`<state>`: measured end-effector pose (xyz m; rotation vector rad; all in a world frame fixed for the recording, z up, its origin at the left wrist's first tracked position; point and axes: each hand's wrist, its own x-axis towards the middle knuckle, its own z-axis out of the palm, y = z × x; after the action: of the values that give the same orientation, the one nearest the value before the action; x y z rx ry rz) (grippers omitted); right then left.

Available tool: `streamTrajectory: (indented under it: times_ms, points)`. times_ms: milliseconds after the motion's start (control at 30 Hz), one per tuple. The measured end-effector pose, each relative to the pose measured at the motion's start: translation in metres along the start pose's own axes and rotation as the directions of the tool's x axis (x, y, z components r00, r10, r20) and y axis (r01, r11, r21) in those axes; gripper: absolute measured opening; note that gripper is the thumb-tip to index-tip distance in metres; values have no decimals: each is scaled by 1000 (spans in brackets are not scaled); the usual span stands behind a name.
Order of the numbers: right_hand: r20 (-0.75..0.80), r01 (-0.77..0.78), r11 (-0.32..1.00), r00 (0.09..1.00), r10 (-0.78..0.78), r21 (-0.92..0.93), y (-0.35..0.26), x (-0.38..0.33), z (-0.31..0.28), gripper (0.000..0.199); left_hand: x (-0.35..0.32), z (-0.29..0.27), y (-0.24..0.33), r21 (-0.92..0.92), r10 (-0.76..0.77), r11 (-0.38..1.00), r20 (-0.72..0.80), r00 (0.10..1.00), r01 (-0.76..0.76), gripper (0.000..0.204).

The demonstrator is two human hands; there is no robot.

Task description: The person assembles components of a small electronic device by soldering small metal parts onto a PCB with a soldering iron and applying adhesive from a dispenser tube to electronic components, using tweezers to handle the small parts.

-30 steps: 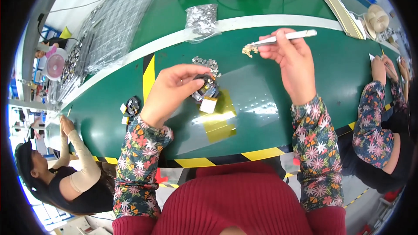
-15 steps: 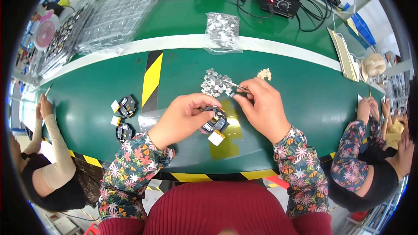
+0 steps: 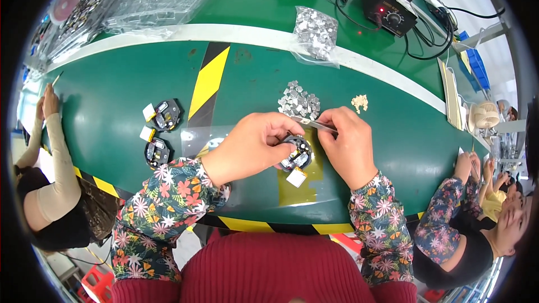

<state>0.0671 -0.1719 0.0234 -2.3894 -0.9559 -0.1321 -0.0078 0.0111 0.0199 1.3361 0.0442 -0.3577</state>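
Observation:
My left hand (image 3: pixel 252 143) grips a round black electronic housing (image 3: pixel 301 157) with its circuit parts facing up. A small white battery (image 3: pixel 296 177) hangs from its near edge. Tweezers (image 3: pixel 323 125) are pinched in my right hand (image 3: pixel 349 148), pointing left. A small pale piece (image 3: pixel 305 120) appears at their tip, just above the far rim of the housing. Right behind lies a pile of little silver-grey pieces (image 3: pixel 297 101). Beyond my right hand is a smaller heap of tan bits (image 3: pixel 360 102).
Two similar housings (image 3: pixel 167 114) with batteries lie at left. Under my hands are a clear sheet and yellow film (image 3: pixel 292 195). Behind sit a bag of silver pieces (image 3: pixel 316 32), a black control box (image 3: pixel 387 8) with cables, and clear trays (image 3: pixel 163 0). Other people work at both sides.
The tweezers have left the silver pile and come toward the housing, with a small piece at the tip. My left hand still holds the housing. The whole view has shifted and tilted slightly.

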Motion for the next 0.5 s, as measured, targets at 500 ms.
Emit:
streamTrajectory:
  times_ms: [500]
  points:
    - [333,-447,547,894,300,707,-19,-11,-21,8,-5,6,2,100,21,995,-37,999,-17,14]
